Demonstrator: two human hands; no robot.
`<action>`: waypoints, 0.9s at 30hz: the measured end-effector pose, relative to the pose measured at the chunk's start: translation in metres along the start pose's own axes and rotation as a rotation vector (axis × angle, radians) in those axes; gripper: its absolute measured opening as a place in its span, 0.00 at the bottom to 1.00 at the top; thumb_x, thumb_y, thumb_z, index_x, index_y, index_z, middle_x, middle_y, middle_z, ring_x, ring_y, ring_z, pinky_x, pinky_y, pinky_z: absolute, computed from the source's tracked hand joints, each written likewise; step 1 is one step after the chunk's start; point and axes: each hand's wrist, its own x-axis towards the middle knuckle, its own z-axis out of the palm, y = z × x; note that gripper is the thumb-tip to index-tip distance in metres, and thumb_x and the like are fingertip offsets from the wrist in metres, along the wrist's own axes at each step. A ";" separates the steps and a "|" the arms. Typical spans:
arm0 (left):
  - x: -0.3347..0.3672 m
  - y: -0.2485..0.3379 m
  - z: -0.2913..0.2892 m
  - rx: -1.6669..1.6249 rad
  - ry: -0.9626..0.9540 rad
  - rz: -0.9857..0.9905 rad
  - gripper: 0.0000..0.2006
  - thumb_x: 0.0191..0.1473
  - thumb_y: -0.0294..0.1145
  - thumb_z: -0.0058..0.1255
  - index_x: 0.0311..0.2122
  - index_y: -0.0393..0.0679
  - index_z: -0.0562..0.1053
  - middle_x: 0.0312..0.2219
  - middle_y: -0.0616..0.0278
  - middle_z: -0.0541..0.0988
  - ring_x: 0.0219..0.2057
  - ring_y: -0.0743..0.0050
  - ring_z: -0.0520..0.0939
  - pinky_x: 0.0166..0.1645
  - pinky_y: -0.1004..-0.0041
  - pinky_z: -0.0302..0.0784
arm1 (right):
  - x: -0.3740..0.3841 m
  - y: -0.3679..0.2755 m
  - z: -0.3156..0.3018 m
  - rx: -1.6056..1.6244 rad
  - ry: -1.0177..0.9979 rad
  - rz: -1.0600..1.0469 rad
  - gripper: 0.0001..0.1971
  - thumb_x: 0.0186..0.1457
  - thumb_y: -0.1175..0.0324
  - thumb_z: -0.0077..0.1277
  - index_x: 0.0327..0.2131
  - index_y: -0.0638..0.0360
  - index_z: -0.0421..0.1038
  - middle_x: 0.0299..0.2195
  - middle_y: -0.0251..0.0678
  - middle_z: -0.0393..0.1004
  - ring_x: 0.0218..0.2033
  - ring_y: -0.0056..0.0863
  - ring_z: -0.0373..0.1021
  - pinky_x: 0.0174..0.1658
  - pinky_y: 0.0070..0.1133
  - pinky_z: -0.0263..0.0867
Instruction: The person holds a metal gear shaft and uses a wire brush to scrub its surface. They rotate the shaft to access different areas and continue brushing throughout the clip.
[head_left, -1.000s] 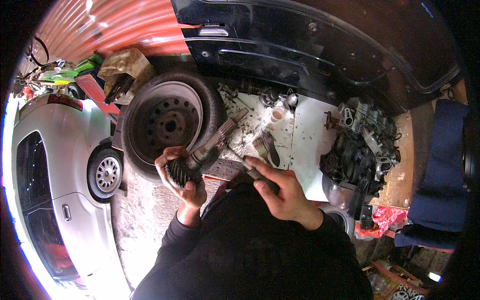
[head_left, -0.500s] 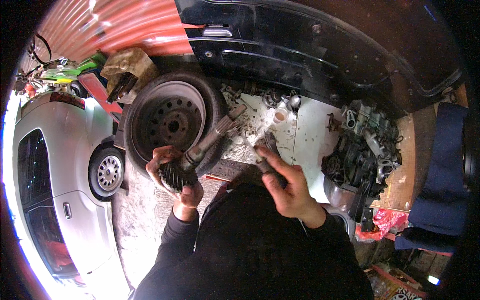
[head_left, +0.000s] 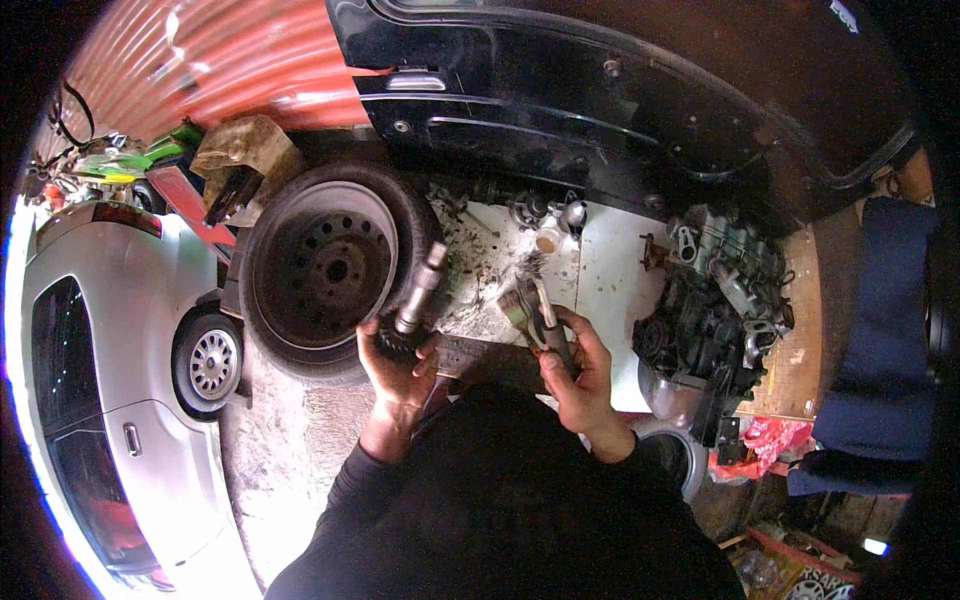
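Observation:
My left hand is closed around the toothed end of a metal gear shaft. The bare shaft points up and away from my palm, close to the tyre's right edge. In my right hand is a wire brush, gripped by its dark handle. Its bristles are up, toward the white bench top, and apart from the gear shaft. Just left of the brush is a flat greenish piece; I cannot make out whether it lies on the bench or is held too.
A wheel with tyre lies on the bench, left. Metal parts and a small cup stand at the back. An engine block sits at right, a black car panel behind. A silver car is at far left.
My left hand has moved right with the gear shaft, which now points more steeply upward. My right hand has turned the brush upright, and the brush has moved off from the shaft.

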 end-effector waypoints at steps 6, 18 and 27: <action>0.010 -0.038 0.006 0.326 0.229 0.386 0.18 0.52 0.49 0.46 0.42 0.48 0.69 0.31 0.66 0.71 0.20 0.74 0.72 0.18 0.76 0.65 | 0.011 -0.006 0.007 -0.341 -0.090 -0.116 0.22 0.61 0.67 0.48 0.57 0.63 0.65 0.53 0.52 0.71 0.56 0.42 0.68 0.59 0.30 0.61; 0.005 -0.037 0.012 0.446 0.152 0.578 0.20 0.46 0.44 0.49 0.42 0.44 0.68 0.30 0.66 0.70 0.24 0.80 0.71 0.21 0.80 0.66 | 0.010 -0.009 0.013 -0.398 -0.192 -0.146 0.21 0.63 0.66 0.44 0.58 0.59 0.65 0.53 0.52 0.71 0.57 0.46 0.66 0.60 0.32 0.60; 0.006 -0.021 0.014 0.807 0.088 0.965 0.24 0.41 0.41 0.49 0.43 0.37 0.68 0.38 0.58 0.71 0.40 0.67 0.73 0.45 0.71 0.71 | 0.001 -0.015 0.009 -0.312 -0.082 -0.010 0.22 0.64 0.65 0.43 0.59 0.61 0.64 0.53 0.53 0.69 0.58 0.43 0.64 0.61 0.31 0.56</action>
